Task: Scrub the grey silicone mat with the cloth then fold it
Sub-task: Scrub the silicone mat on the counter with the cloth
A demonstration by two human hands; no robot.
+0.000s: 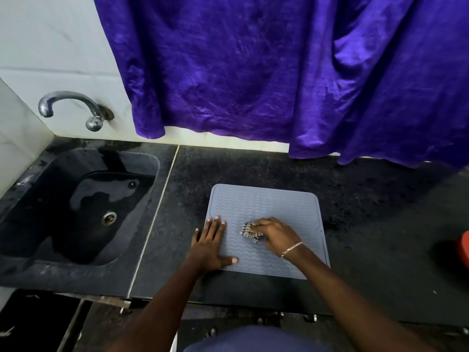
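On the flat wavy-ridged mat (279, 204), left fingers (216, 226) splay; right fingers (257, 222) clutch cloth (250, 232).

Illumination is dim and diffuse. The brightest sheen lies on the curtain (355, 59) at upper right. The tap (68, 102) carries small glints; the wet sink (101, 194) floor reflects a pale patch. The dark counter (368, 212) appears grainy. Straight lines bow toward the frame edges. The cloth (250, 232) under the right hand (275, 236) is slightly smeared; the red object (463, 247) at the right edge is blurred.
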